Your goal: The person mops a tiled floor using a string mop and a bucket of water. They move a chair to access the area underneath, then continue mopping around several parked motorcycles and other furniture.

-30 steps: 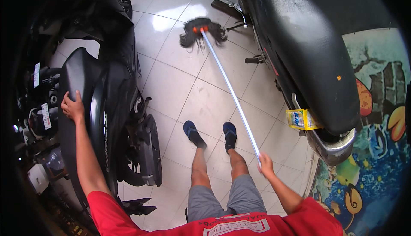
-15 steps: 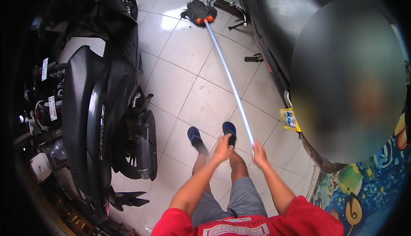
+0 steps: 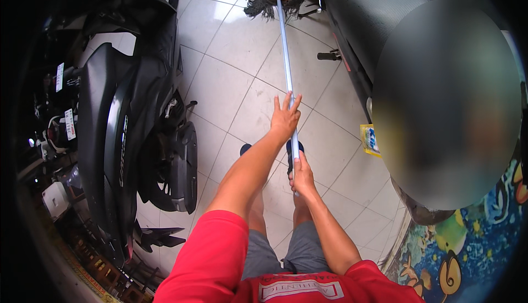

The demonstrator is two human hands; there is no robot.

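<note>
Large blurred patch covers upper right; what lies behind it can't be made out. Mop head [image 3: 268, 3], dark strings with orange clamp, partly tucked under the scooter on the right [image 3: 357, 33]. Mop handle [image 3: 287, 66] runs from there back to the person. Left hand [image 3: 285, 117] on the handle, fingers spread, loosely laid. Right hand [image 3: 302, 175] lower, wrapped closed around the handle. Narrow lane of white tiled floor [image 3: 231, 83] between black scooter at left [image 3: 126, 127] and the right one. Painted mural [image 3: 467, 248] at lower right, cut off by the frame.
</note>
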